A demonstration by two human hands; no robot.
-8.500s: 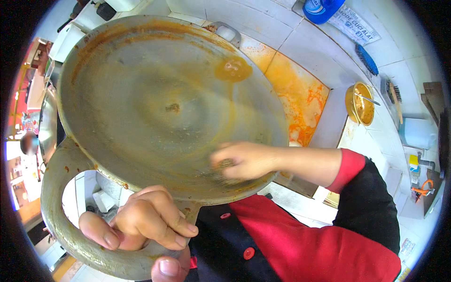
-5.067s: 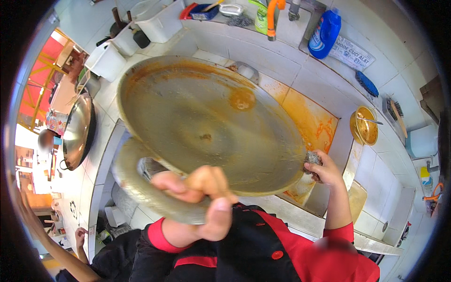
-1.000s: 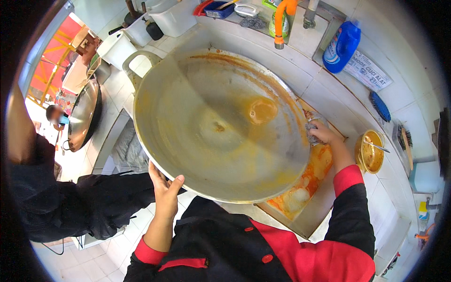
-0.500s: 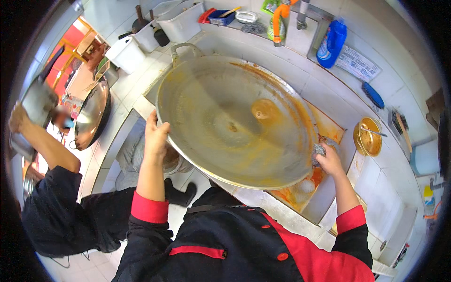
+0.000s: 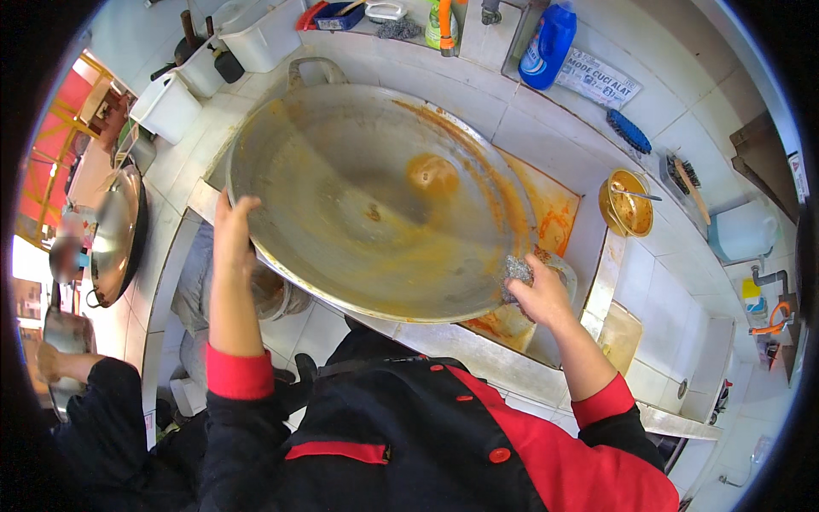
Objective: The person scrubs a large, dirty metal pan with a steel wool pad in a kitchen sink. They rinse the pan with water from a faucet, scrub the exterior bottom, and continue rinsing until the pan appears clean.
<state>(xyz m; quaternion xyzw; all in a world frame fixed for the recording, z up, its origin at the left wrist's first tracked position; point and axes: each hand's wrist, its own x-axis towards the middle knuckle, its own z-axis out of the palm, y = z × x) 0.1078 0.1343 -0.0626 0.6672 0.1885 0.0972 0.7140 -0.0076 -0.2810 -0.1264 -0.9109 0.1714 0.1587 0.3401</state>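
A very large grey metal wok (image 5: 341, 256) with orange-brown stains rests tilted over the sink. A small pool of orange liquid (image 5: 432, 174) lies in it. At its left edge, my left hand (image 5: 232, 239) is closed round the rim, with the thumb on the inner side. In my right hand (image 5: 544, 292) is a steel wool scourer (image 5: 517, 275), held against the wok's inner right edge. A loop handle (image 5: 317, 72) stands up at the wok's far left; any opposite handle is hidden.
The sink (image 5: 554, 213) is stained orange. A yellowish bowl with a spoon (image 5: 625, 205) sits to its right. Behind stand a blue bottle (image 5: 546, 47) and a blue brush (image 5: 629, 130). At left are white tubs (image 5: 165, 107), another wok (image 5: 119, 235) and a co-worker's arm (image 5: 72, 367) with a pan.
My view has swung right, so the scene sits further left. My right hand's scourer has moved slightly inward over the wok's rim. The co-worker's pan has come down.
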